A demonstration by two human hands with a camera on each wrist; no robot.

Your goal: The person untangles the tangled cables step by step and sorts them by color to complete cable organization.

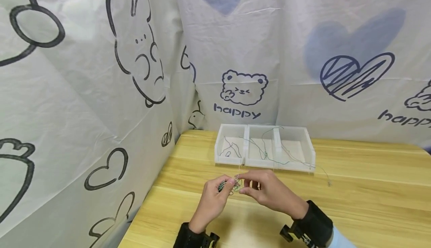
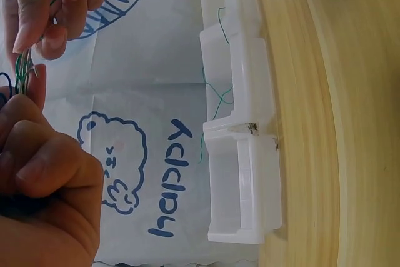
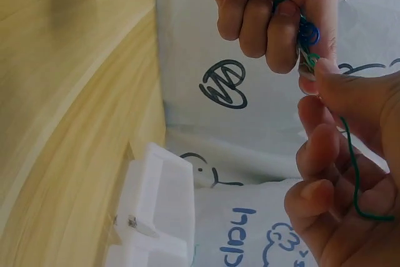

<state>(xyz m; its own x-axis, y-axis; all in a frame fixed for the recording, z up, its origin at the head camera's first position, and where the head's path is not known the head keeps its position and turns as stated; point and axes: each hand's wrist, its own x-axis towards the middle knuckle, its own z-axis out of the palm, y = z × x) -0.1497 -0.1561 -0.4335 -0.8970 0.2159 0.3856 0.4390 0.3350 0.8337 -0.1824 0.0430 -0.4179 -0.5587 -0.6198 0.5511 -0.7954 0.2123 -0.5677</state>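
Observation:
A tangled bundle of thin wires [image 1: 221,185], green, blue and pale, is gripped in my left hand [image 1: 213,195] above the table. The thumb and curled fingers close round it, and in the right wrist view a blue loop [image 3: 309,33] sticks out beside the thumb. My right hand [image 1: 271,191] is close beside it, thumb and forefinger pinching a green wire [image 3: 355,173] at the bundle's edge. That wire's free length trails down across the right palm. In the left wrist view several strands [image 2: 23,70] stretch between both hands. Part of the bundle is hidden inside the left fist.
Behind the hands stands a white three-compartment tray [image 1: 245,161]. Short dark wires [image 1: 232,147] lie in its left compartment, green wires [image 1: 265,153] in the middle. Pale reddish wires [image 1: 296,159] cross the right one, hanging over the front onto the wooden table [image 1: 370,188]. A printed cloth [image 1: 202,102] hangs behind.

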